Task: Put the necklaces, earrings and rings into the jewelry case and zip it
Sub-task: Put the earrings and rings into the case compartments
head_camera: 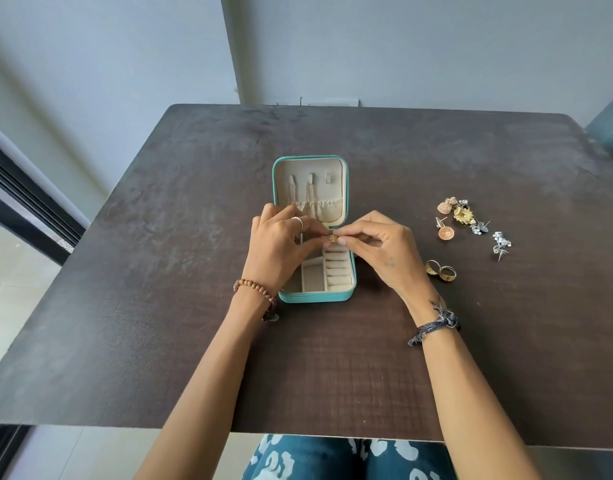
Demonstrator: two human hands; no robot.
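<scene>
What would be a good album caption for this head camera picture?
Both hands pinch a gold ring over the open teal jewelry case; earrings wait on the table.

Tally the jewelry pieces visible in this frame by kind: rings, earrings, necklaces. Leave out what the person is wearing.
Rings: 3, one held by both hands, two on the table
Earrings: about 6, clustered, count uncertain
Necklaces: 2, hung in the case lid
Total: about 11

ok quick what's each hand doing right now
Left hand: fingertips pinch the small gold ring over the open jewelry case.
Right hand: pinches the same ring from the other side.
</scene>
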